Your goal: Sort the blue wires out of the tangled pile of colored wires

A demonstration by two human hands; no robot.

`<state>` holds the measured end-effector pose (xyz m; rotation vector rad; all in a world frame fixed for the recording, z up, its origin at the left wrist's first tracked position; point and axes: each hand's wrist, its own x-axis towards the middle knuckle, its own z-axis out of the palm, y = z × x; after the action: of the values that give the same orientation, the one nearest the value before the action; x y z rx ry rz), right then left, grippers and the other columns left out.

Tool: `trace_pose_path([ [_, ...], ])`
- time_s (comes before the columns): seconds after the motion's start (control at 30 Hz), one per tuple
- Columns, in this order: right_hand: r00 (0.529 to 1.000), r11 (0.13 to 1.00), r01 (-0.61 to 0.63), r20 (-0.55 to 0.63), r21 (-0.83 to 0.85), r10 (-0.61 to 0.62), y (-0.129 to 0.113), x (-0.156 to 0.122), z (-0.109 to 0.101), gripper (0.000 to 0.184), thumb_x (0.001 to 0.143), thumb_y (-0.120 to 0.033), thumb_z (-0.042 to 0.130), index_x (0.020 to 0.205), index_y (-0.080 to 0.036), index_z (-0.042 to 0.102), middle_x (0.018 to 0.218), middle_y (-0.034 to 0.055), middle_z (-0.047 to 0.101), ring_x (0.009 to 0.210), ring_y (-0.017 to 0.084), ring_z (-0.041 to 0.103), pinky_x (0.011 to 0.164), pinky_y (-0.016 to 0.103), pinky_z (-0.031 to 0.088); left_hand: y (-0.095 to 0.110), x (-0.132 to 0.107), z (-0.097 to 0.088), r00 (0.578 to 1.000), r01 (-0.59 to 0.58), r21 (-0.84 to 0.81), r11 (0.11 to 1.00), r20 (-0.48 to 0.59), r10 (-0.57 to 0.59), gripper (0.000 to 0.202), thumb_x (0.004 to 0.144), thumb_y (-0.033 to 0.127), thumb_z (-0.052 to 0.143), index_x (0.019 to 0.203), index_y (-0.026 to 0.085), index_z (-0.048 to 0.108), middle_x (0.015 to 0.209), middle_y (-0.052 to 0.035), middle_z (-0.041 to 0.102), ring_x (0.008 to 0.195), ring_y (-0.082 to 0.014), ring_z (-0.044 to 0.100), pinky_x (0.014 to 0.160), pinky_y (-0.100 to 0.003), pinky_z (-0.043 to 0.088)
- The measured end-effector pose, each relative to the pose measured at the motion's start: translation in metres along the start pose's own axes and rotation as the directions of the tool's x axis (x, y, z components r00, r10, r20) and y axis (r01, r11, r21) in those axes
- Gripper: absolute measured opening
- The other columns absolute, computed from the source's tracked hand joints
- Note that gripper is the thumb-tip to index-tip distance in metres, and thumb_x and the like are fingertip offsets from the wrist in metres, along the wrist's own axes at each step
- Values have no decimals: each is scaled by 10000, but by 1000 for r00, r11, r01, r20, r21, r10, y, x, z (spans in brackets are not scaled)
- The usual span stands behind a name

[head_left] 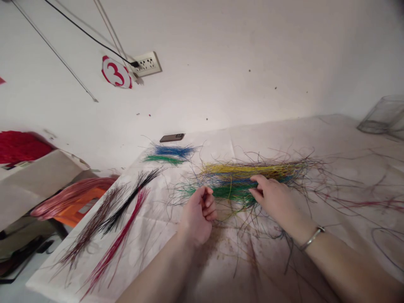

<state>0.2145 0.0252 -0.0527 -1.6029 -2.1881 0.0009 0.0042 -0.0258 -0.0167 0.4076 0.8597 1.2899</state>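
A silver bangle (312,238) circles the right wrist, closest to the camera. The right hand (271,198) sits on the near edge of the mixed strand heap (249,181), its fingers closed over the blue and green strands, apparently pinching them. The left hand (198,216) lies just in front of the heap, curled almost shut; whether it holds a fine strand, I cannot tell.

The heap's yellow, blue and green strands lie roughly side by side but remain mixed, with stray dark ends fanning across the creased white sheet (274,134). To the heap's right, loose dark red strands (362,204) trail over the sheet.

To the heap's left, 3 separate bunches lie apart: red strands (116,240), black strands (132,200) and dark brown strands (91,223). Just beyond the heap's far left end lies a smaller blue and green bunch (168,153), with a phone (172,137) behind it.

Farther left of the heap are pink strands (69,195) on an orange stool (78,212) and a red bundle (22,147). Well beyond it, a wall socket (147,64) sits beside a number 3 sign (116,72).
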Motion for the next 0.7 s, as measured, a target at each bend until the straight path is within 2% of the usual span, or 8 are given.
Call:
trace_pose_path([
  [0.07, 1000, 999, -22, 3, -41, 23, 0, 1, 4, 452, 851, -311, 539, 1288, -207, 485, 776, 64, 683, 674, 213, 622, 596, 304, 375, 0, 0, 0, 1000, 4, 4, 1000, -8, -4, 145, 795, 284, 562, 751, 163, 494, 536, 79, 282, 397, -32, 162, 386, -184, 100],
  [0.13, 1000, 994, -13, 26, -112, 16, -3, 2, 4, 481, 870, -314, 511, 1338, -224, 447, 757, 68, 685, 651, 220, 621, 584, 307, 357, -1, 0, 0, 1000, 11, 7, 1000, -15, -11, 148, 801, 287, 555, 750, 162, 496, 539, 78, 282, 398, -32, 160, 386, -184, 102],
  [0.27, 998, 983, 22, 56, -182, -12, -7, 4, 2, 271, 884, -281, 480, 1118, -239, 611, 759, 75, 689, 672, 215, 628, 570, 298, 318, -3, 1, 1, 1000, 13, 7, 1000, -22, -13, 151, 804, 289, 550, 749, 158, 499, 539, 77, 290, 396, -30, 156, 382, -180, 110],
  [0.43, 998, 988, 1, 68, -156, 9, -6, 5, 0, 104, 862, -257, 517, 863, -220, 615, 680, 36, 663, 617, 194, 608, 543, 287, 273, -3, 2, 0, 1000, 14, 1, 1000, -25, -14, 146, 795, 285, 559, 753, 158, 501, 541, 78, 296, 392, -29, 166, 376, -175, 126],
  [0.57, 1000, 996, 6, 22, -93, -4, -5, 3, -5, 100, 863, -241, 516, 825, -218, 606, 670, 30, 648, 615, 193, 594, 552, 291, 291, -3, 1, 0, 1000, 13, -1, 1000, -14, -13, 144, 785, 280, 571, 753, 160, 496, 540, 79, 296, 389, -28, 175, 376, -175, 127],
  [0.7, 999, 999, 13, -39, 38, -12, -6, -1, -14, 102, 864, -221, 520, 823, -219, 613, 763, 15, 657, 671, 175, 594, 593, 290, 346, -3, 1, 1, 1000, 16, 10, 1000, -16, -15, 151, 773, 281, 583, 753, 161, 494, 531, 83, 294, 384, -28, 173, 378, -178, 108],
])
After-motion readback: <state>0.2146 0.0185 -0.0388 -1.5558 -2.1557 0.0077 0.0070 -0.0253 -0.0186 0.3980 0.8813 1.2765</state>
